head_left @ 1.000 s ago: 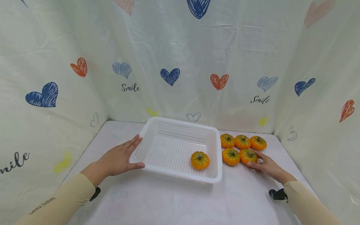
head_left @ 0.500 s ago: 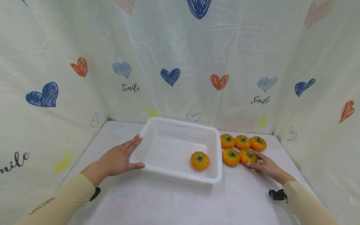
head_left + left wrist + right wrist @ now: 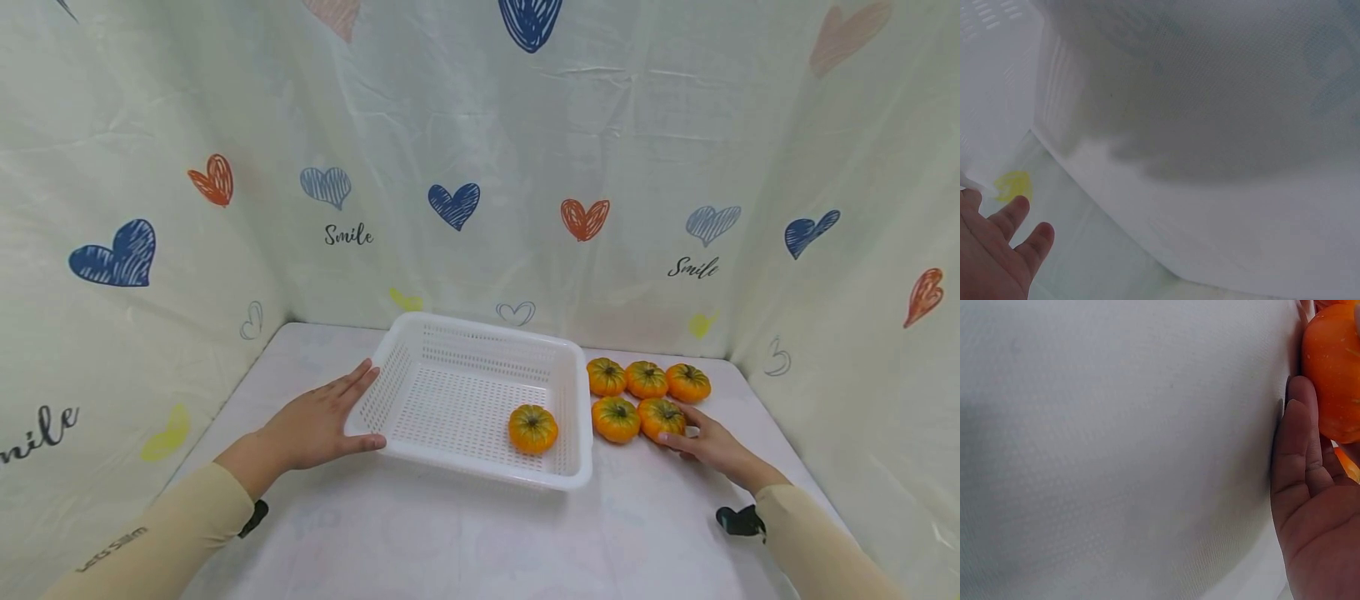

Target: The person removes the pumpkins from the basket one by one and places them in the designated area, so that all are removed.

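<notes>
A white perforated plastic basket (image 3: pixel 457 408) stands mid-table in the head view, set at a slight angle, with one orange pumpkin (image 3: pixel 533 429) near its front right corner. My left hand (image 3: pixel 315 427) rests on the basket's left corner, fingers extended along the side and thumb on the front rim. At the right, my right hand (image 3: pixel 712 443) holds a small pumpkin (image 3: pixel 661 418) between thumb and fingers, at the right end of the front row. The right wrist view shows the fingers (image 3: pixel 1294 447) low beside that pumpkin, against the tabletop. Its far side is hidden.
Beside the held pumpkin sits another pumpkin (image 3: pixel 617 418), close to the basket's right wall. A back row has three more: left (image 3: pixel 606 377), middle (image 3: pixel 647 379) and right (image 3: pixel 688 382). White cloth covers the table (image 3: pixel 450 550); a heart-patterned curtain (image 3: pixel 517 275) encloses it.
</notes>
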Demonstrator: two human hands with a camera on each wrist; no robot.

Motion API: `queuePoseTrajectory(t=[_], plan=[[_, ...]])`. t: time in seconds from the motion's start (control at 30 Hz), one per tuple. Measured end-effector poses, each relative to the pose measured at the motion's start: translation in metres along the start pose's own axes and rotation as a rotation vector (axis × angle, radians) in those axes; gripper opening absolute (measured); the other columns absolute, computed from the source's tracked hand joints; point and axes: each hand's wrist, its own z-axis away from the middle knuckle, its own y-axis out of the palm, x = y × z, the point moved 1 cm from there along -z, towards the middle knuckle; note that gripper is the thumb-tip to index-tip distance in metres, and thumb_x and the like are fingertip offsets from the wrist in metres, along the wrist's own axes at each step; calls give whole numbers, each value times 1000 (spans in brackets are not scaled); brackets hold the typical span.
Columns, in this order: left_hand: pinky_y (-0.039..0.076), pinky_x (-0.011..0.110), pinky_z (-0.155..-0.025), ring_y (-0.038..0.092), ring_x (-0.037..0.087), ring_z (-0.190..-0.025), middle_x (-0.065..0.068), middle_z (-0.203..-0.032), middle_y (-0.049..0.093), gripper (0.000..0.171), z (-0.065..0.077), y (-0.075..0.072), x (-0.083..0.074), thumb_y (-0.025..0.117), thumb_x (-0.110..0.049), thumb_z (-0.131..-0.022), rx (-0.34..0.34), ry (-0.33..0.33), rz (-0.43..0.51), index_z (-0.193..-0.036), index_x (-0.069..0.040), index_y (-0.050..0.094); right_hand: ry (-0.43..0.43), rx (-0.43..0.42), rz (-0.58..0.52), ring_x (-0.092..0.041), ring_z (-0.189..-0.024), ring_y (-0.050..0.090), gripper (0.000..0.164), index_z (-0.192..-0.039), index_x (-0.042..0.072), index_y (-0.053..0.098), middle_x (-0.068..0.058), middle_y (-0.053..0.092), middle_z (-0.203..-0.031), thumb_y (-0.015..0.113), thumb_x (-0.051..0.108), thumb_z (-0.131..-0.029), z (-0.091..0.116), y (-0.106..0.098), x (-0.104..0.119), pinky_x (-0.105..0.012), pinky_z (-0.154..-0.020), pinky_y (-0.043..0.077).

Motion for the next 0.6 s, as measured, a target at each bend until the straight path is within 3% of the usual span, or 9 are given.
queuePoseTrajectory(t=[0.6], plan=[[36,57,-108,32,39,-143,13,-165,16,114,0,-1,-1,42,-85,-82,9,-10,-5,-158,-3,20,1,-4,13,-34,-107,56,104,-158,2,13,-36,29,-143,69,56,-88,1,2,0,-60,-99,44]])
